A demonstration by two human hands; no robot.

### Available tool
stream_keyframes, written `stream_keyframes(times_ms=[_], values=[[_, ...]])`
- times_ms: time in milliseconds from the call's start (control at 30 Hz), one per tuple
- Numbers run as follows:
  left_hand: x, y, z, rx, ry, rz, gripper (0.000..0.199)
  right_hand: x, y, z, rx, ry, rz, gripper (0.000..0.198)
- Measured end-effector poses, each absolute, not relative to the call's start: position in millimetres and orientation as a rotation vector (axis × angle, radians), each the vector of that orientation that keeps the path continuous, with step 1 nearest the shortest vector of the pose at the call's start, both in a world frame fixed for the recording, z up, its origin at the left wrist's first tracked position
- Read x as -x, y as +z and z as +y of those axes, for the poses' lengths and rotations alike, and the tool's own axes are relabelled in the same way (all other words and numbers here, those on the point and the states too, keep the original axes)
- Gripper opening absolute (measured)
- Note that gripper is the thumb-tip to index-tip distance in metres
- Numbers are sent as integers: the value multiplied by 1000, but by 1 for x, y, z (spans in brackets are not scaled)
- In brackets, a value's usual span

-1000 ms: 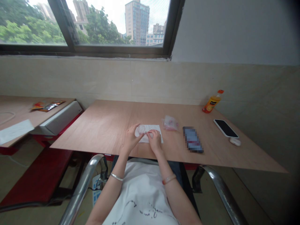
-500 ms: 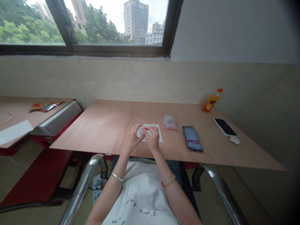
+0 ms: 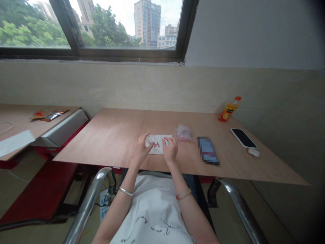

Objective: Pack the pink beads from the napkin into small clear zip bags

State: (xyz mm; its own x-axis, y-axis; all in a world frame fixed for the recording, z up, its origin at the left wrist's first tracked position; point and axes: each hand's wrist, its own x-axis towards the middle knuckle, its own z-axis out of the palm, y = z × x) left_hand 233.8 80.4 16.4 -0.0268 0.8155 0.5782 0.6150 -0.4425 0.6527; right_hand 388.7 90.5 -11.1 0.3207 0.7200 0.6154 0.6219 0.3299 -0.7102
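Note:
A white sheet of paper (image 3: pixel 159 150) lies near the front edge of the wooden table (image 3: pixel 114 132). Small red bits (image 3: pixel 156 145) lie on the sheet between my hands. My left hand (image 3: pixel 141 149) holds a small clear bag (image 3: pixel 151 139) over the sheet's left end. My right hand (image 3: pixel 170 149) rests on the sheet's right part, fingers bent, thumb and forefinger close together; what they pinch is too small to tell. A second clear bag with reddish contents (image 3: pixel 184 132) lies just right of the sheet.
A blurred dark object (image 3: pixel 208 150) lies right of the bags. Farther right are a black phone (image 3: pixel 243 138), a small white case (image 3: pixel 254 152) and an orange juice bottle (image 3: pixel 229 110). Chair armrests (image 3: pixel 88 203) flank my lap. A second table (image 3: pixel 30 123) stands at left.
My hands have drawn apart: the right moved right, the left kept the clear bag. Small red bits now show on the paper between them.

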Motion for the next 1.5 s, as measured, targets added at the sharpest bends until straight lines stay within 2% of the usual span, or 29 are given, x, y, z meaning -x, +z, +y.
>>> stream_keyframes(times_ms=[267,833,1133,1300,1500], values=[[-232,15,81,-2005,1517,1524,47,-391,-26,91,1575,144,-1591,12],[-235,21,78,-2041,1521,1489,47,-390,-31,88,1652,150,-1673,15],[-236,18,77,-2095,1409,1524,51,-384,-2,84,1370,166,-1308,20],[-238,17,77,-2121,1380,1521,46,-374,19,76,1181,190,-1383,19],[-238,14,79,-2105,1409,1504,43,-369,15,75,1168,217,-1503,17]])
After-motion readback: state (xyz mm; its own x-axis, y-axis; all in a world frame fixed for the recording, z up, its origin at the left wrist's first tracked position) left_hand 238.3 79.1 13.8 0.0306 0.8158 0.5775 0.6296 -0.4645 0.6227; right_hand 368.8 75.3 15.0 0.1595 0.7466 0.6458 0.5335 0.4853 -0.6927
